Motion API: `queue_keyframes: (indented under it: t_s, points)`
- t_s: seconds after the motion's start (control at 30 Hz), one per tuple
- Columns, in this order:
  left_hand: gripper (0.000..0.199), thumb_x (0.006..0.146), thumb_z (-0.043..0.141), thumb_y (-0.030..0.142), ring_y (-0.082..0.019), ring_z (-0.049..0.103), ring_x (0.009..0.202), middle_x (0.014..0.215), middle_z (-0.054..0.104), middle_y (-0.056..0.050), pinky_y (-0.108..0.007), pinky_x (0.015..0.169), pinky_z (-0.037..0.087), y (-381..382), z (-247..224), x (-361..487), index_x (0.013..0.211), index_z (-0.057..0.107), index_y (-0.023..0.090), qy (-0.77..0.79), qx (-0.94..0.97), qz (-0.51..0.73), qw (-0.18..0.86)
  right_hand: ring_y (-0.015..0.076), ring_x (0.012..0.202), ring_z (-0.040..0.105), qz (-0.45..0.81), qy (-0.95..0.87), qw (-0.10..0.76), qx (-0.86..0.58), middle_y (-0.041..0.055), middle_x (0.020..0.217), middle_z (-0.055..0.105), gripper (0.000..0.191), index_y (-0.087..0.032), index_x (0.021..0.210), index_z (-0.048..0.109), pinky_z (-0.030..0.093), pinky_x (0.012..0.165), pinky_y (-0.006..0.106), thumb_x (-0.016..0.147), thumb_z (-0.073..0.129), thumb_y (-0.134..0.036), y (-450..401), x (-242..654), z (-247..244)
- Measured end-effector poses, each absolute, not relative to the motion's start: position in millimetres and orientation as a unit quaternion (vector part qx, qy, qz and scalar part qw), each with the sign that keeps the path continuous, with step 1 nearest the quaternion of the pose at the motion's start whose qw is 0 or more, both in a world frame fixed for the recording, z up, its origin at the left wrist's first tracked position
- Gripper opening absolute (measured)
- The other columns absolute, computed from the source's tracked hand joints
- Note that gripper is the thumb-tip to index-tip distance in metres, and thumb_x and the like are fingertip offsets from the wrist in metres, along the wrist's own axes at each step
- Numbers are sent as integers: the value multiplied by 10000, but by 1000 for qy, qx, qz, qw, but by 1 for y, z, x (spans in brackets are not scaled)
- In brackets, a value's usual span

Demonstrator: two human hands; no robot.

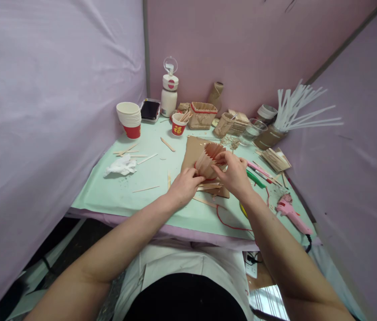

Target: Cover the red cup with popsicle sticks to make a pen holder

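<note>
A small round holder of upright wooden craft sticks (205, 162) with jagged tops stands slightly tilted over a brown cardboard sheet (191, 151). Red yarn (228, 224) shows around its lower part, and a loose length trails to the table's front edge. My left hand (187, 182) is closed, its fingertips pinching the holder's lower left side. On the opposite side, my right hand (234, 173) grips the wall with thumb and bent fingers, partly hiding it. Loose sticks (210, 186) lie just below the holder on the cardboard.
A pink glue gun (292, 213) lies at the right, near green-handled scissors (255, 178). Stacked paper cups (130, 119), a white bottle (169, 98) and a red cup of sticks (178, 125) stand behind. White glue sticks (297, 107) fan out at back right. Crumpled tissue (121, 165) lies left.
</note>
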State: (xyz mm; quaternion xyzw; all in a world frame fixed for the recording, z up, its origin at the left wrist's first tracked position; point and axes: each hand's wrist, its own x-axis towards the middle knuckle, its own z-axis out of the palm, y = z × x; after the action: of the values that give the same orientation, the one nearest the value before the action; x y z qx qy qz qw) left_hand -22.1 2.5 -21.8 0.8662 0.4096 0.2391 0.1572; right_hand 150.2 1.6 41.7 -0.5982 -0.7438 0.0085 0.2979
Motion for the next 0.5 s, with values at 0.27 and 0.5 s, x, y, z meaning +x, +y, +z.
queue_keyframes:
  t_s: [0.27, 0.5]
  points:
    - [339, 920, 404, 243, -227, 453, 1079, 1065, 555, -77, -354, 914, 414, 2, -22, -20, 1148, 653, 267, 416, 871, 219, 144, 240, 858, 587, -17, -746, 295, -597, 27, 875, 678, 111, -241, 872, 515, 285, 838, 425, 775, 569, -236, 2, 153, 39]
    - [346, 932, 387, 262, -242, 444, 1079, 1078, 559, -84, -350, 897, 404, 0, -19, -19, 1166, 642, 267, 416, 876, 208, 131, 240, 863, 592, -10, -734, 307, -606, 30, 864, 678, 113, -236, 882, 510, 284, 841, 426, 779, 556, -240, 3, 151, 37]
